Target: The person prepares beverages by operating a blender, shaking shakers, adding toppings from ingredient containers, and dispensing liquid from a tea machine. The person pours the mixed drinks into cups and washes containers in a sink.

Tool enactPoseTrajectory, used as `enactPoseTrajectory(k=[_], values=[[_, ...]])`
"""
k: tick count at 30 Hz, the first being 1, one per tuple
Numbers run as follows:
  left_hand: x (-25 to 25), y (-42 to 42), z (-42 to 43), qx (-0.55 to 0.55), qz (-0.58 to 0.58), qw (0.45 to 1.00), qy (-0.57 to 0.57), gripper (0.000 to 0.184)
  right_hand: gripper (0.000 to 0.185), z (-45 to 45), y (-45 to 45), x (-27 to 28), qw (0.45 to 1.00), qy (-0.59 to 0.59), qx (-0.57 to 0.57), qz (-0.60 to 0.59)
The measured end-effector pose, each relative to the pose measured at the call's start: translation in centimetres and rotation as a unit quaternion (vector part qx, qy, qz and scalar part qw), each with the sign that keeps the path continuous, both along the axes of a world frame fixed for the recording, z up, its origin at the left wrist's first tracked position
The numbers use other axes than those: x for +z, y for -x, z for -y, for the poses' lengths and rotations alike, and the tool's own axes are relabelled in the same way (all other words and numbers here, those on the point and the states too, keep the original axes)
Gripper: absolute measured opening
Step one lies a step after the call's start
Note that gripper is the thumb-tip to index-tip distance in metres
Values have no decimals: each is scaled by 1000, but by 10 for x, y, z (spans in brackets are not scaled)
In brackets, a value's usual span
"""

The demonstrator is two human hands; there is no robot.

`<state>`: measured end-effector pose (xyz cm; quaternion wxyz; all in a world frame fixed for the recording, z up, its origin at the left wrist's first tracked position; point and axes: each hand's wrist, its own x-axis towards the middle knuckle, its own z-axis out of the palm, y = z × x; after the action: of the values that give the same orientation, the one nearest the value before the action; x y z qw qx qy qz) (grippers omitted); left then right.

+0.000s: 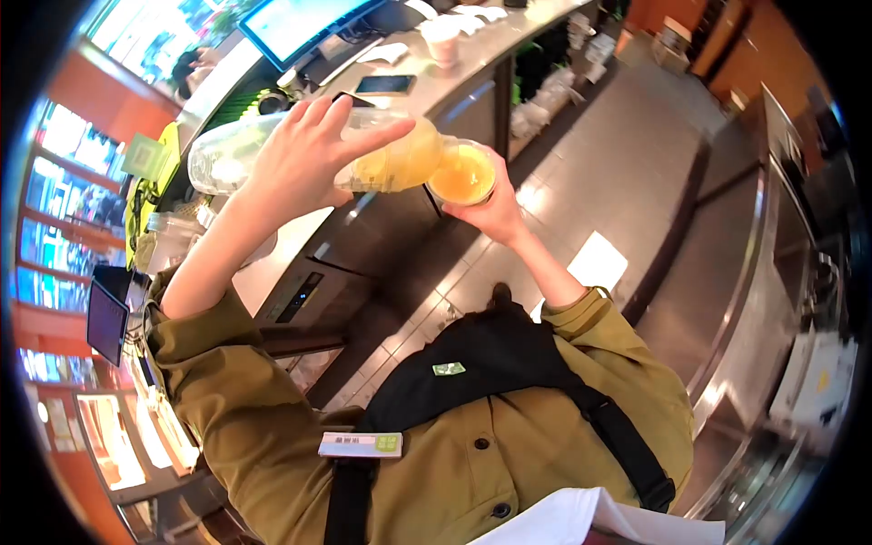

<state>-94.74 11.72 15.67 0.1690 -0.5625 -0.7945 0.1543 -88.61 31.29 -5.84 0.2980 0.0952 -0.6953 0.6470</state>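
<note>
A long clear container (pixel 404 156) lies tilted almost level, with yellow-orange liquid gathered at its right end. Wrapped around its middle is my left hand (pixel 295 154), some fingers spread over the near side. The container's mouth meets the rim of a cup (pixel 463 174) that holds orange liquid. My right hand (pixel 495 204) grips this cup from its right and lower side, over the floor beside the counter.
On the counter (pixel 363 68) are a phone (pixel 385 85), a white cup (pixel 442 41), a monitor (pixel 300 27) and papers. Clear jars (pixel 173 238) stand at the left. A steel worktop runs along the right. A person (pixel 193 68) is beyond the counter.
</note>
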Motion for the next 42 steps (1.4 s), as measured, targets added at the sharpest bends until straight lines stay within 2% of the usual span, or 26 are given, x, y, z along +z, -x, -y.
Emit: enactPoseTrajectory(k=[3,7,8,14,16,18,21,22,23,26,30,31,35,36,39,42], values=[[4,46,-13,67,8,998,7,97,85,-23,65,9,997,-10,72,4],[-6,100,-14,166,73,983,-4,97,88,-34,137,1,991,6,126,41],[-17,117,-10,134,45,989,-40,99,88,-37,155,-1,990,8,133,45],[-67,177,3,282,169,938,-110,93,89,-39,236,-18,985,12,170,37],[-90,195,12,280,194,927,-155,94,88,-40,262,-25,982,13,185,35],[-107,203,14,333,273,876,-219,99,87,-39,281,-34,980,0,193,46],[-147,214,23,283,272,843,-366,106,87,-33,303,-43,976,3,209,55],[-155,213,26,305,274,821,-397,109,87,-32,310,-46,976,5,213,55],[-167,213,31,316,298,783,-445,113,88,-31,314,-44,976,-17,204,73],[-180,201,39,315,386,663,-559,122,89,-24,334,-62,958,58,256,114],[-179,173,33,269,457,526,-666,127,90,-20,356,-62,965,1,247,86],[-185,169,41,265,429,591,-630,126,90,-19,361,-59,964,-10,250,91],[-199,151,34,213,496,510,-670,129,93,-19,376,-45,948,-22,287,134],[-203,151,36,204,494,561,-633,128,95,-21,381,-43,943,-24,297,148],[-216,148,30,197,534,557,-605,128,98,-26,384,-42,936,-28,307,168],[-227,162,11,147,564,652,-486,135,95,-71,343,-44,972,-81,171,140]])
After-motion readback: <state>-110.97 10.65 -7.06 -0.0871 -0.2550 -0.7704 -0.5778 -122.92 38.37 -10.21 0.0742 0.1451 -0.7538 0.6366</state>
